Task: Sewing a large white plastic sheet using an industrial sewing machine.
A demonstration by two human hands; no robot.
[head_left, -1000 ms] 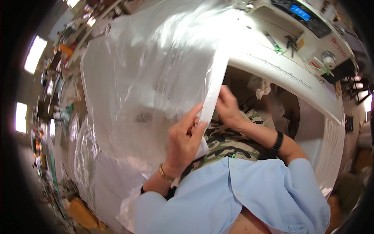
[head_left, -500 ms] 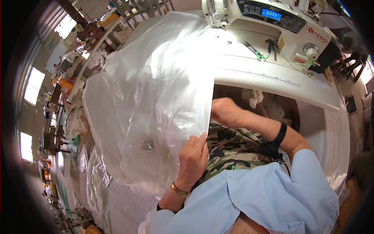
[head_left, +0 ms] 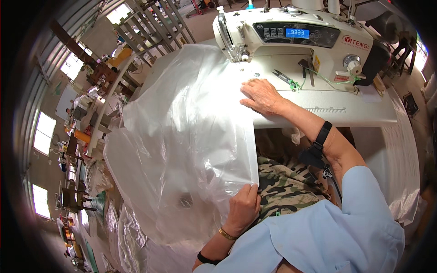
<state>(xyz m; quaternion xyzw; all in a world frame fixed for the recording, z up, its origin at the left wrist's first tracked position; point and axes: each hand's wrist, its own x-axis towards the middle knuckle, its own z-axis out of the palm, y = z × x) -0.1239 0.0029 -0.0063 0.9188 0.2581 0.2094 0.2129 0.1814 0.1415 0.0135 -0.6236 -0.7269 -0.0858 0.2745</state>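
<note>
A large sheet of translucent plastic film (head_left: 159,150) drapes over the sewing table's left side and hangs down toward me. My left hand (head_left: 244,207) pinches its folded right edge, low down beside my camouflage-patterned lap. Up on the table, my right hand (head_left: 263,96) lies over that same edge just below the needle area, fingers stretched forward and thumb apart. Beyond it stands a white sewing machine (head_left: 291,38) with a lit display. Its presser foot area (head_left: 242,63) sits over the film's upper right corner; glare hides the detail there.
Thread snips (head_left: 284,78) with green thread and a dark small tool (head_left: 306,68) lie right of my right hand. Pale layered film (head_left: 400,154) hangs off the table's right end. A metal rack (head_left: 154,29) stands at the back left, and more crumpled film (head_left: 129,236) lies at lower left.
My right hand has risen from below the table edge onto the film near the needle. My left hand keeps its pinch on the edge. The view has tilted up, showing more of the machine.
</note>
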